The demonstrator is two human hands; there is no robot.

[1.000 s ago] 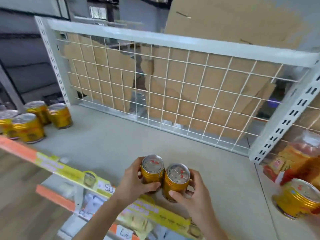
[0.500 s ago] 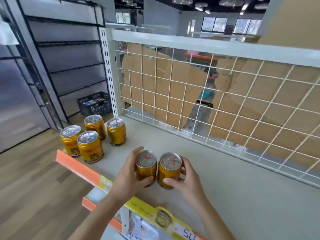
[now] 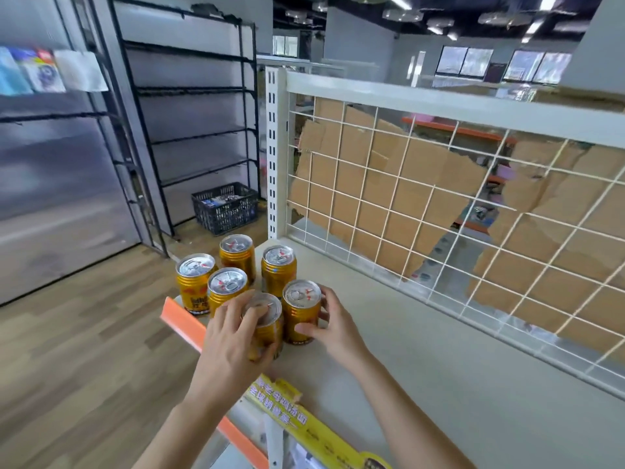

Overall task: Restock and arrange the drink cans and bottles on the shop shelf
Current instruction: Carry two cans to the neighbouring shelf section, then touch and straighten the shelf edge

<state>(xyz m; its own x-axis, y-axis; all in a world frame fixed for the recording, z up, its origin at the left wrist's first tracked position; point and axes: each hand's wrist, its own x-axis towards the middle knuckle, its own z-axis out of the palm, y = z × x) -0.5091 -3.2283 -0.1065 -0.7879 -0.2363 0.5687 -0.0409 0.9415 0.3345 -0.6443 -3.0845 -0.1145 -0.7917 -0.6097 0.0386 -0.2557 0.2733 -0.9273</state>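
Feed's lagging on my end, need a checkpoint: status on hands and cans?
Left hand grips left can, right hand grips right can. Both upright at shelf left end, beside four standing cans. Nothing in the way.

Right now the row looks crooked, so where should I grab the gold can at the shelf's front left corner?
Probably from above, fingers round the corner can just under its lid rim. It stands upright, and neighbour cans crowd its right and back, leaving mainly its top and left side free.
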